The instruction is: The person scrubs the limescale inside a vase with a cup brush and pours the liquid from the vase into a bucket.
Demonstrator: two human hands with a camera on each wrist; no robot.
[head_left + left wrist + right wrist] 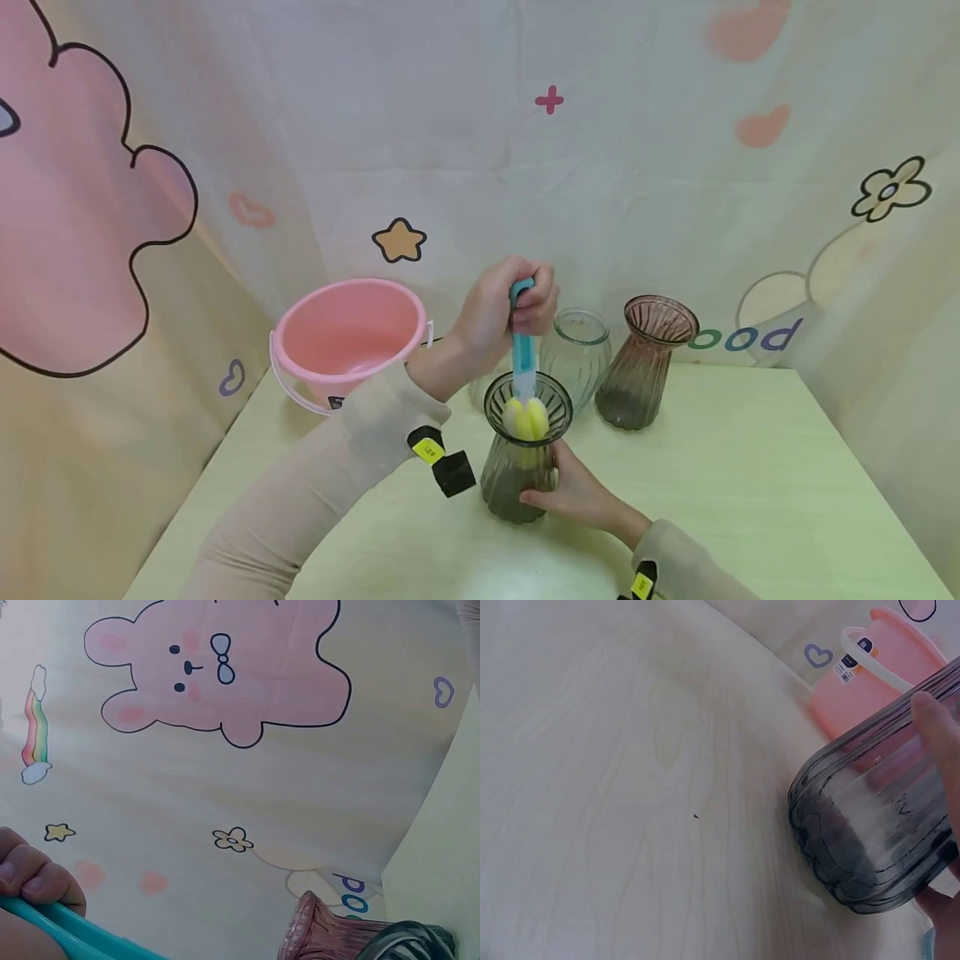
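Note:
My left hand [491, 321] grips the blue handle [524, 354] of a sponge bottle brush. Its yellow and pale sponge head [529, 419] is in the flared mouth of a grey ribbed glass vase [504, 492]. Around the lower right side of that vase, my right hand [581, 493] holds it with thumb and fingers. The right wrist view shows the dark ribbed base of the vase [847, 832] close up, the thumb on its side. In the left wrist view, fingers [45, 881] wrap the blue handle [94, 941]; the sponge is out of that view.
A pink bucket [337, 371] with a white handle stands at the back left. Behind the held vase are a clear glass jar [581, 354] and a pink-to-grey ribbed vase [637, 375]. A printed curtain [480, 167] hangs behind the pale wooden table [750, 492].

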